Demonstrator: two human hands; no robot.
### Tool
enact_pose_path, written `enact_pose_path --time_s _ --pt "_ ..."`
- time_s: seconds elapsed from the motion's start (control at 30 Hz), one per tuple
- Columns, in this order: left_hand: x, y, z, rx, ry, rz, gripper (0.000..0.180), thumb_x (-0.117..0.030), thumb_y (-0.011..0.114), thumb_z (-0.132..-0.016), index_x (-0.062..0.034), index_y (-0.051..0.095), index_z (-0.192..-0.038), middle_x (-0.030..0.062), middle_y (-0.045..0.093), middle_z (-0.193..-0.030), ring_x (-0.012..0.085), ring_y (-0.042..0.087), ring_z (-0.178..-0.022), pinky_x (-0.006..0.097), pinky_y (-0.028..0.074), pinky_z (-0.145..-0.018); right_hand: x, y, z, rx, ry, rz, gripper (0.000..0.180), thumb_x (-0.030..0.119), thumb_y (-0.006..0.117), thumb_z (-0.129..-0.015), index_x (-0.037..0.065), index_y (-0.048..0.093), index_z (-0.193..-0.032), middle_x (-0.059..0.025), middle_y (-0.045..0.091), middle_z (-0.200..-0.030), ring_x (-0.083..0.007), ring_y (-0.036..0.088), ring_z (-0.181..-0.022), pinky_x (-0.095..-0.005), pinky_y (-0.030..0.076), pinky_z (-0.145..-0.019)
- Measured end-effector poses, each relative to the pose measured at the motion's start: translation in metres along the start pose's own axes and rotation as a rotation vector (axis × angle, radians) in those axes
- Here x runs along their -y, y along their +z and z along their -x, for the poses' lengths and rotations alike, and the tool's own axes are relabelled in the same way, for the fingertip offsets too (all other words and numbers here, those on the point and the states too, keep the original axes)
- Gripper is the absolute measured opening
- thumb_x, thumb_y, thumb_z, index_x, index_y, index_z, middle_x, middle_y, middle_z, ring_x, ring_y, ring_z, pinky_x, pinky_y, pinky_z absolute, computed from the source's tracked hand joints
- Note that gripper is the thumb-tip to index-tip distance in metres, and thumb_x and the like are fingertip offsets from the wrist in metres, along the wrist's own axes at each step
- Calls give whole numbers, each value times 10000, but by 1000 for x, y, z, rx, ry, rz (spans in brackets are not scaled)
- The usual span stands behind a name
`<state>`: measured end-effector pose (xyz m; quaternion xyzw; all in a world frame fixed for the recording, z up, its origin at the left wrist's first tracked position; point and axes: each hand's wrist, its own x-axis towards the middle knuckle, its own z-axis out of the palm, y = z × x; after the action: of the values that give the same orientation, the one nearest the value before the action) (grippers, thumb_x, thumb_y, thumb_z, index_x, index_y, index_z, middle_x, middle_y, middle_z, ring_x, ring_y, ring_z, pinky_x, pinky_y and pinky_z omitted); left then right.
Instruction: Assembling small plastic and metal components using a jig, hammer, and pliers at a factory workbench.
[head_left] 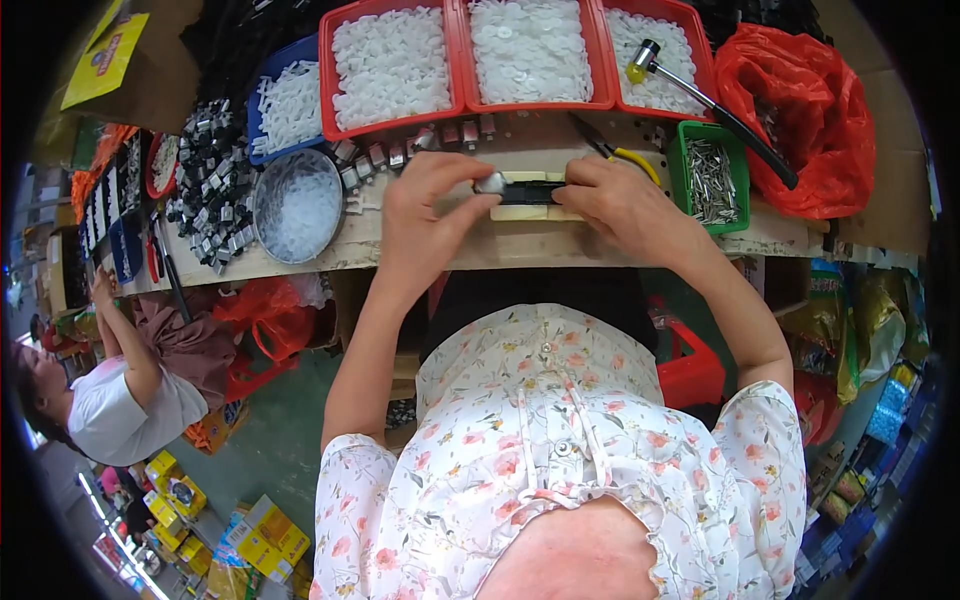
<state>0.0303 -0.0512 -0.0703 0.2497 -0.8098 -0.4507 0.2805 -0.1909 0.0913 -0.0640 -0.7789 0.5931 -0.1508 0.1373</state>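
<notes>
My left hand (425, 205) pinches a small silvery-white metal piece (490, 183) between thumb and forefinger, at the left end of a black elongated part (530, 192). That part lies across a pale yellow block (522, 213) on the workbench. With bent fingers closed at its right end, my right hand (615, 200) grips the black part; its fingertips are partly hidden. Behind my left hand runs a row of small metal-and-black pieces (397, 157). Pliers with yellow handles (615, 150) lie just beyond my right hand.
Red trays (462, 60) of white plastic pieces line the back, with a hammer (720, 112) over the right one. A green bin (684, 180) holds metal pins. At left are a round metal bowl (262, 200) and heaped metal pieces (215, 205). A co-worker (130, 395) sits further left.
</notes>
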Motion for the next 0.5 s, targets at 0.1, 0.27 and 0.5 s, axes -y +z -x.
enact_pose_path --time_s 0.1,0.27,0.5 --pt "3 15 -2 79 167 -82 285 -11 776 -712 -20 738 -995 92 700 -960 262 626 -956 354 495 -841 1 2 2 -66 -12 -54 238 52 650 -798 -1 668 -1029 -123 552 -903 -320 583 -892 -418 466 -741" --pt "6 25 -5 73 241 -194 267 -11 785 -682 -18 730 -943 85 683 -923 294 603 -959 384 505 -811 4 4 4 -102 18 -35 215 39 645 -813 5 669 -1024 -117 555 -914 -321 583 -896 -423 463 -745" --pt "21 40 11 -91 356 -299 260 -59 785 -730 -56 736 -985 47 685 -994 299 598 -993 414 491 -825 7 6 3 -124 46 -38 159 41 629 -785 18 673 -937 -119 559 -915 -305 591 -916 -422 473 -776"
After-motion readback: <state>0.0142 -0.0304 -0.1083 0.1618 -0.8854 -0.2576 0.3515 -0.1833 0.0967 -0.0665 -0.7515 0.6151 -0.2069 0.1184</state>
